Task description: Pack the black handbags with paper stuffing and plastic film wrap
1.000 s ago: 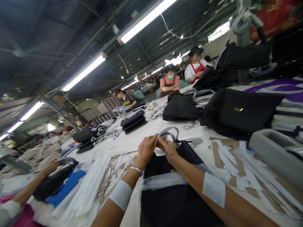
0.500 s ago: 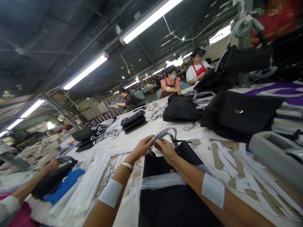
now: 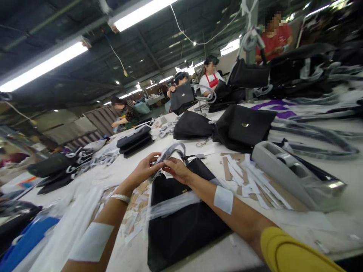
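A black handbag lies flat on the white table before me, a band of clear plastic across it. Its handle, wrapped in clear film, arches up at the bag's far end. My left hand is closed on the near left part of the handle. Close beside it, my right hand pinches the same wrapped handle. The fingertips of both hands nearly meet, and what lies between them is partly hidden.
A grey tape dispenser stands to the right, near paper and card strips. Black bags sit further back. Plastic sheets and a blue item lie left. Several co-workers stand beyond the table, one holding up a black bag.
The view has turned to the right. My left hand has shifted along the handle, with more wrapped strap showing below it. A co-worker across the table has lifted a black bag.
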